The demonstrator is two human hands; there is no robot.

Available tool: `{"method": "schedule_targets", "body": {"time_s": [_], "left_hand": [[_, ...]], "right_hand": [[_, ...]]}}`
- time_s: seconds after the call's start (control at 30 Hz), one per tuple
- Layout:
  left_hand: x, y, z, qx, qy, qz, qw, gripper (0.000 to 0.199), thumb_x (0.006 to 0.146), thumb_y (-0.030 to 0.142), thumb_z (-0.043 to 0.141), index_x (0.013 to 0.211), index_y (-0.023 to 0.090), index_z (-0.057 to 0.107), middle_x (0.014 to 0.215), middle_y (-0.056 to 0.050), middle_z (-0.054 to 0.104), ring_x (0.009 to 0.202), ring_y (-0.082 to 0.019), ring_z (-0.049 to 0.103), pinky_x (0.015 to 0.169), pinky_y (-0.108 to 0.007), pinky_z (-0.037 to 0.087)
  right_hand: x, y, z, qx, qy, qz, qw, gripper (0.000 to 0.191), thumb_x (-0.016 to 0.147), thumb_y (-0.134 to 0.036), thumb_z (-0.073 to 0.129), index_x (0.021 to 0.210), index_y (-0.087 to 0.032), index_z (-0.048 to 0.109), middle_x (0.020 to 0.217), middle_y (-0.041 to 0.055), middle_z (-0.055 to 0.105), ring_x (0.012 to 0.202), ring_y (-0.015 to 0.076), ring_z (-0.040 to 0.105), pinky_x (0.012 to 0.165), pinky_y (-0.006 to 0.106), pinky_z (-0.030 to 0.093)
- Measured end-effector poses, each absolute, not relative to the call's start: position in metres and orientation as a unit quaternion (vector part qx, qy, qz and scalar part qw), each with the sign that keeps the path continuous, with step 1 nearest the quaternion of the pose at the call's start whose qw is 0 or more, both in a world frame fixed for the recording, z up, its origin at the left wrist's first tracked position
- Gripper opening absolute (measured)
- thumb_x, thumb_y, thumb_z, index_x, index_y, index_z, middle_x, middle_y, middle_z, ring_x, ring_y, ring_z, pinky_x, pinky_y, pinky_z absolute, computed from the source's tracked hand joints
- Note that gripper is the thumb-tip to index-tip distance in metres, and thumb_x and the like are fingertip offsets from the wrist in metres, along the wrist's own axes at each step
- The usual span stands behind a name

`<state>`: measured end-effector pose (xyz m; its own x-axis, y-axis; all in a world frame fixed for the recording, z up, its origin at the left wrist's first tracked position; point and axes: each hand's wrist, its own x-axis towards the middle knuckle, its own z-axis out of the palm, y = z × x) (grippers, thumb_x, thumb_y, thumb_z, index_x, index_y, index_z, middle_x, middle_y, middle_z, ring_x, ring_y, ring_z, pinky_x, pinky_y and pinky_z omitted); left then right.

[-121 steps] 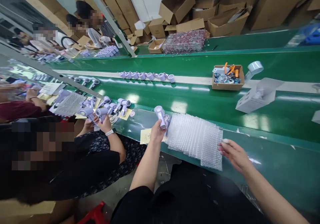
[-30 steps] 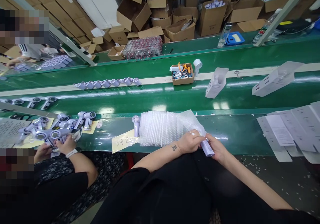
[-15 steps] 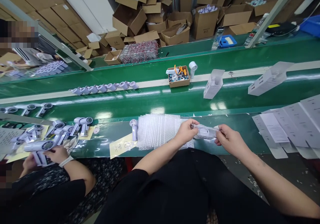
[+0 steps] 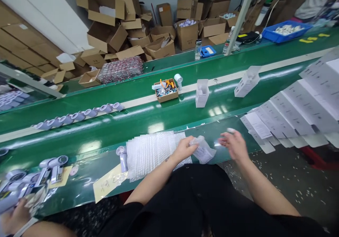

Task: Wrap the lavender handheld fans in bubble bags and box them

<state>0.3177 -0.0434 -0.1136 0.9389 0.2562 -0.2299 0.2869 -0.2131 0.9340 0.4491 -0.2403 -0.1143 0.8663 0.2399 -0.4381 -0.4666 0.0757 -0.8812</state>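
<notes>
My left hand [image 4: 184, 149] pinches the top end of a clear bubble-wrap bag [image 4: 204, 151] that holds something pale, its kind hidden by the wrap. To the right of that bag, my right hand [image 4: 235, 146] hovers with its fingers apart and holds nothing; something white covers one fingertip. Under and left of my left hand lies an overlapping row of flat bubble-wrap bags [image 4: 150, 152]. A lavender handheld fan [image 4: 123, 161] lies at the left end of this row, beside a yellow paper [image 4: 109, 183] with handwriting.
Folded white cartons [image 4: 288, 119] overlap at the right. Across the green conveyor [image 4: 137, 119] stand two open white boxes, a small carton [image 4: 167, 96] of parts and a row of fan bodies [image 4: 79, 115]. A co-worker's hand [image 4: 17, 217] is at lower left near more fans.
My right hand has let go of the bubble-wrap bag and moved away from it. The bag now hangs tilted from my left hand. The view has shifted to the right.
</notes>
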Motion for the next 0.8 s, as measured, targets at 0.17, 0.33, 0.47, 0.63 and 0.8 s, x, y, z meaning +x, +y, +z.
{"method": "schedule_targets", "body": {"time_s": [0.17, 0.33, 0.47, 0.63, 0.8], "left_hand": [[0.316, -0.043, -0.118, 0.667, 0.294, 0.053, 0.682, 0.03, 0.079, 0.043, 0.056, 0.086, 0.014, 0.057, 0.066, 0.0, 0.055, 0.055, -0.011, 0.054, 0.043, -0.02, 0.046], [0.323, -0.037, -0.109, 0.575, 0.336, 0.071, 0.743, 0.042, 0.07, 0.049, 0.066, 0.091, 0.013, 0.059, 0.07, -0.001, 0.059, 0.057, -0.012, 0.056, 0.041, -0.019, 0.047], [0.317, -0.02, -0.109, 0.494, 0.381, 0.105, 0.774, 0.042, 0.064, 0.043, 0.073, 0.088, 0.011, 0.059, 0.069, -0.001, 0.06, 0.053, -0.009, 0.054, 0.038, -0.018, 0.046], [0.316, 0.0, -0.097, 0.429, 0.381, 0.143, 0.807, 0.037, 0.06, 0.03, 0.078, 0.086, 0.012, 0.06, 0.072, 0.0, 0.061, 0.055, -0.008, 0.056, 0.039, -0.014, 0.047], [0.332, -0.013, -0.078, 0.418, 0.314, 0.132, 0.842, 0.039, 0.06, 0.028, 0.079, 0.09, 0.012, 0.06, 0.075, -0.001, 0.063, 0.055, -0.008, 0.057, 0.041, -0.015, 0.049]], "right_hand": [[0.529, -0.33, -0.165, -0.655, 0.317, 0.066, 0.682, 0.032, 0.072, -0.028, 0.065, 0.091, -0.026, 0.038, 0.075, -0.006, 0.055, 0.052, 0.0078, 0.056, 0.052, 0.028, 0.055], [0.531, -0.343, -0.189, -0.695, 0.318, 0.058, 0.642, 0.028, 0.071, -0.036, 0.064, 0.078, -0.023, 0.041, 0.066, -0.0046, 0.049, 0.055, 0.0121, 0.055, 0.059, 0.035, 0.054], [0.496, -0.332, -0.181, -0.776, 0.24, 0.031, 0.582, 0.032, 0.06, -0.043, 0.071, 0.07, -0.021, 0.05, 0.061, -0.0009, 0.052, 0.065, 0.0195, 0.056, 0.07, 0.039, 0.05], [0.474, -0.291, -0.15, -0.933, -0.121, 0.075, 0.331, 0.023, 0.07, -0.043, 0.059, 0.072, -0.021, 0.056, 0.065, 0.0041, 0.058, 0.068, 0.0222, 0.056, 0.072, 0.036, 0.044], [0.466, -0.233, -0.13, -0.859, -0.212, 0.186, 0.428, 0.03, 0.062, -0.033, 0.066, 0.09, -0.022, 0.06, 0.092, 0.0078, 0.059, 0.094, 0.0275, 0.055, 0.089, 0.043, 0.04]]}}
